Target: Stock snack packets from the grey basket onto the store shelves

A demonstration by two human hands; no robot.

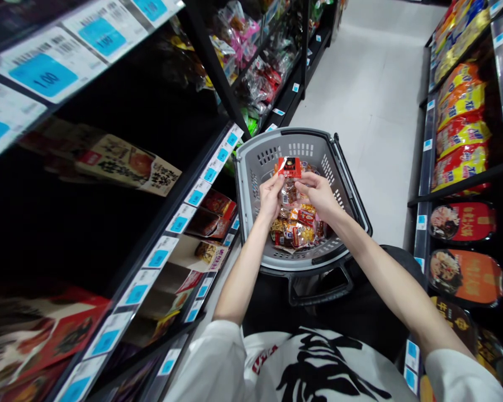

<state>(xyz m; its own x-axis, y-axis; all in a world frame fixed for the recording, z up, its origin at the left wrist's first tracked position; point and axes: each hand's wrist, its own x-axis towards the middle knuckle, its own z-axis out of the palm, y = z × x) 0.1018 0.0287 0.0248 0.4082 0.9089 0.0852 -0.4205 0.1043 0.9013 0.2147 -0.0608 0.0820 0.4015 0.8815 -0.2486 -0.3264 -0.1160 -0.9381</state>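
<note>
A small snack packet (pixel 289 167) with a red and black top and a clear lower part is held up over the basket. My left hand (pixel 270 196) pinches its left edge, and my right hand (pixel 317 192) grips the right edge. Below both hands is a grey shopping basket (pixel 268 149) with slotted walls, its black handle (pixel 321 290) folded toward my body. Several small wrapped snacks (pixel 295 230) in orange, yellow and red lie in the basket, partly covered by my hands and the packet.
On the left, dark shelves with a strip of price labels (pixel 178 224) hold snack boxes (pixel 128 162). Bagged snacks (pixel 461 131) and oval food tubs (pixel 465 273) line the right shelves. Pale floor (pixel 377 84) runs ahead between them.
</note>
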